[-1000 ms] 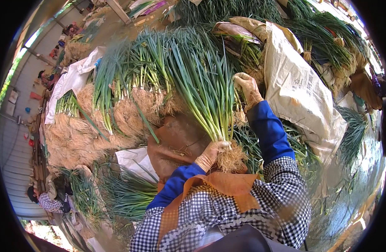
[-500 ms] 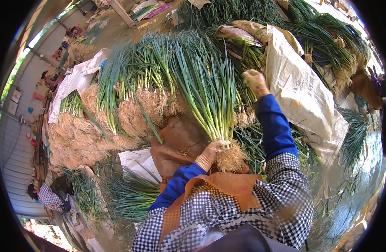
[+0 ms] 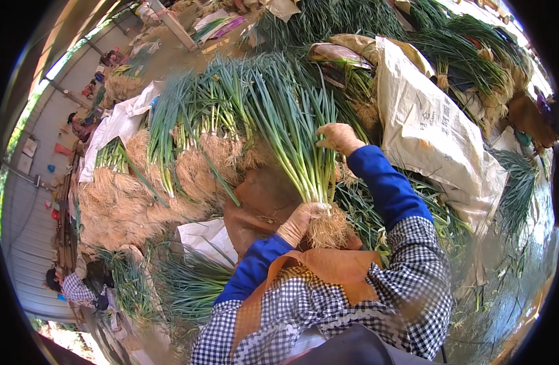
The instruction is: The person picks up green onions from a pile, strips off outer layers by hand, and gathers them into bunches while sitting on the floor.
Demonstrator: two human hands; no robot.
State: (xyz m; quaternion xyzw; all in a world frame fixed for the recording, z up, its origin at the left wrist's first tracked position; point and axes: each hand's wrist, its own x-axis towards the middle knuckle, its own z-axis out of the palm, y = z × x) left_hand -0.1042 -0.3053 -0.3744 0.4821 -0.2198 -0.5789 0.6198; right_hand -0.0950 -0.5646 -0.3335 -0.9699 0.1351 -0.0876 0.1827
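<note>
A large bunch of spring onions [image 3: 300, 167] stands fanned out in front of me, its green leaves pointing away and its pale root tuft [image 3: 327, 230] near my apron. My left hand [image 3: 299, 224] is closed round the white stalk bases, just above the roots. At the right edge of the bunch, halfway up the stalks, my right hand [image 3: 341, 139] has bent fingers with a gap between thumb and forefinger. Nothing shows in it, though its inner side is partly hidden.
Several rooted spring onion bundles [image 3: 200, 146] lie at the left. A brown sheet [image 3: 264, 198] is under my work. A pale woven sack [image 3: 431, 121] covers greens at the right. More leaves [image 3: 191, 283] lie at lower left, and another person [image 3: 75, 286] is farther left.
My right hand has moved left and a little nearer, from beside the sack to the bunch's edge, and its fist has loosened. My left hand still grips the stalk bases.
</note>
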